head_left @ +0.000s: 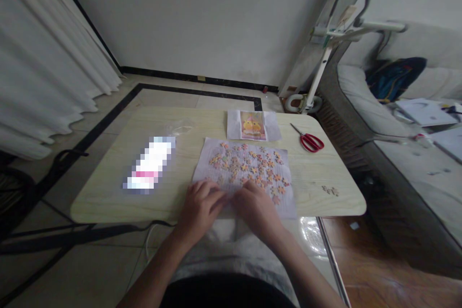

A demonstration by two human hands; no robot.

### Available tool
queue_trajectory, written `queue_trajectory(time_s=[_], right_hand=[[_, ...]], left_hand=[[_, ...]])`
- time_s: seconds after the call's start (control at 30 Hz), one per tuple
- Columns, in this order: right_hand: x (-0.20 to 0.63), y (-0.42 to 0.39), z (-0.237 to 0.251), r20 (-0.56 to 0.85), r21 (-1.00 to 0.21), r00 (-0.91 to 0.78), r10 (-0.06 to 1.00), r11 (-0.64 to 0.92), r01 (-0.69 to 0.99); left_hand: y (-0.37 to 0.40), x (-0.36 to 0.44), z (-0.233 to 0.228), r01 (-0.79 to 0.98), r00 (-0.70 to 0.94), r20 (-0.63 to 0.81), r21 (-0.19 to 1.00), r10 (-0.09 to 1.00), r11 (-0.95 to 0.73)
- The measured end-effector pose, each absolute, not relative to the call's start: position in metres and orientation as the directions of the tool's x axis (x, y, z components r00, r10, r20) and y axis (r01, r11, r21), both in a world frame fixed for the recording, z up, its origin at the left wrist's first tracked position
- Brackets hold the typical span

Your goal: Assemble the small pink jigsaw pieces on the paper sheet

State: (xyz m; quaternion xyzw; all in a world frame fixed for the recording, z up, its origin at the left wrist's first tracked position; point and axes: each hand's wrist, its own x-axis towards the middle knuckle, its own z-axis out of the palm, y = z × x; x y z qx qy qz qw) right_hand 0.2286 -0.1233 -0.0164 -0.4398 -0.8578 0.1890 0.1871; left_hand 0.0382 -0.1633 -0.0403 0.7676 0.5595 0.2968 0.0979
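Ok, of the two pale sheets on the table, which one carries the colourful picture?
The smaller, farther sheet, left of the red-handled scissors. What sets it apart: the larger, nearer sheet has loose puzzle pieces scattered over it instead.

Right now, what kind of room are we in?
Probably a living room in someone's home: there's a sofa on the right, a long pale curtain on the left, and a table in front with jigsaw pieces.

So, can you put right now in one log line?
left hand: over paper sheet's near edge; right hand: same edge; grips: unclear; puzzle pieces: mostly scattered on sheet; printed picture: beyond sheet; red-handled scissors: right of picture
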Motion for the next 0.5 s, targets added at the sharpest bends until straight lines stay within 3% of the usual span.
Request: queue_trajectory(time_s=[0.33,0.5], right_hand=[[0.226,-0.125,-0.018,0.135,-0.652,-0.478,0.868,0.441,0.617],[0.257,-0.121,-0.002,0.175,-0.734,-0.361,0.916,0.366,0.572]], left_hand=[[-0.164,0.039,-0.037,0.805,0.198,0.343,0.477,0.918,-0.352],[-0.165,0.040,-0.034,0.801,0.188,0.331,0.493,0.925,-0.339]])
